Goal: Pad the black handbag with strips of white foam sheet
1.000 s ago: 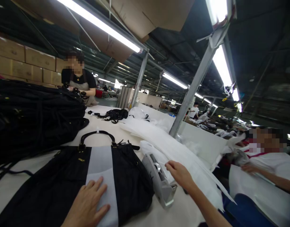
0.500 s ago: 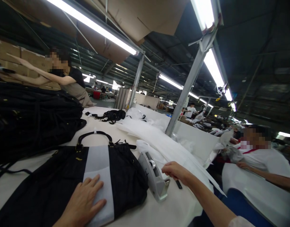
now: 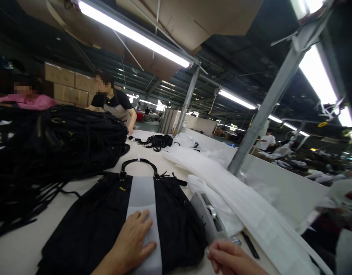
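A black handbag (image 3: 86, 221) lies on the white table with its looped handle (image 3: 139, 162) pointing away from me. A pale grey-white strip of sheet (image 3: 143, 191) runs down its middle. My left hand (image 3: 137, 238) rests flat on that strip, fingers spread. Right of the bag stands a grey tape dispenser (image 3: 207, 214) with a roll in it. My right hand (image 3: 230, 258) is at the dispenser's near end, thumb and fingers pinched together. Whatever is between those fingertips, possibly a bit of tape, is too small to make out.
A tall pile of black bags (image 3: 58, 141) fills the left. Black straps (image 3: 158, 142) lie farther back. Long white sheets (image 3: 221, 187) cover the right side, beside a dark flat tool (image 3: 250, 244). A metal post (image 3: 264, 110) rises there. Two people are beyond the pile.
My right hand has moved down towards me, to the dispenser's near end. My left hand stays on the strip. The view has turned left; the person across the table has lowered an arm.
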The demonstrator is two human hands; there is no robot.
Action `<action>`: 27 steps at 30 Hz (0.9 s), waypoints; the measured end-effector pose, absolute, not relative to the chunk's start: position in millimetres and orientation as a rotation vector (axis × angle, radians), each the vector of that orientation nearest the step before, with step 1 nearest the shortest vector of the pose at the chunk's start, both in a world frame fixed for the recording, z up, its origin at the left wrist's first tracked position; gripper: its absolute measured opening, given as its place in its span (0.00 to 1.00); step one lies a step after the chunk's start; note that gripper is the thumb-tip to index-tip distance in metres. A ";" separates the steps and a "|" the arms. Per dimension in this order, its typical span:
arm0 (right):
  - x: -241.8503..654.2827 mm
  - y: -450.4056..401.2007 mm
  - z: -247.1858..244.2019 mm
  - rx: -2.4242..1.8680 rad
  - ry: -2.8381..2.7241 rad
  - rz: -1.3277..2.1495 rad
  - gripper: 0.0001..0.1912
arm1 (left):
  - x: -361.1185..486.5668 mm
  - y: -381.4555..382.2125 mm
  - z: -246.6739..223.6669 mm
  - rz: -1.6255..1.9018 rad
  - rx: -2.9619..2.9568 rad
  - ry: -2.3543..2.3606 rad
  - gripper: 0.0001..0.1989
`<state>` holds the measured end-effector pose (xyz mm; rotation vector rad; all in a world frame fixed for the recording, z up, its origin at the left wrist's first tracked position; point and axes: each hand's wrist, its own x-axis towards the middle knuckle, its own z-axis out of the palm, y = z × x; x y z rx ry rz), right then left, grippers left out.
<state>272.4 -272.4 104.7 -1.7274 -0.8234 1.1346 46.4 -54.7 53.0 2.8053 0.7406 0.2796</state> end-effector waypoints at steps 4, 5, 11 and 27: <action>226.0 -165.6 129.5 -1.498 -0.950 1.288 0.20 | 43.6 -54.5 42.2 0.235 2.812 0.736 0.29; 219.8 -139.7 127.0 -1.513 -0.952 1.279 0.21 | 42.9 -54.5 39.7 0.238 2.820 0.727 0.28; 225.4 -56.5 77.9 -1.729 -0.942 1.176 0.15 | 45.9 -51.1 40.9 0.215 2.768 0.679 0.29; 247.7 -45.6 39.9 -1.812 -1.372 0.442 0.06 | 56.2 -46.2 49.3 0.136 2.803 0.566 0.30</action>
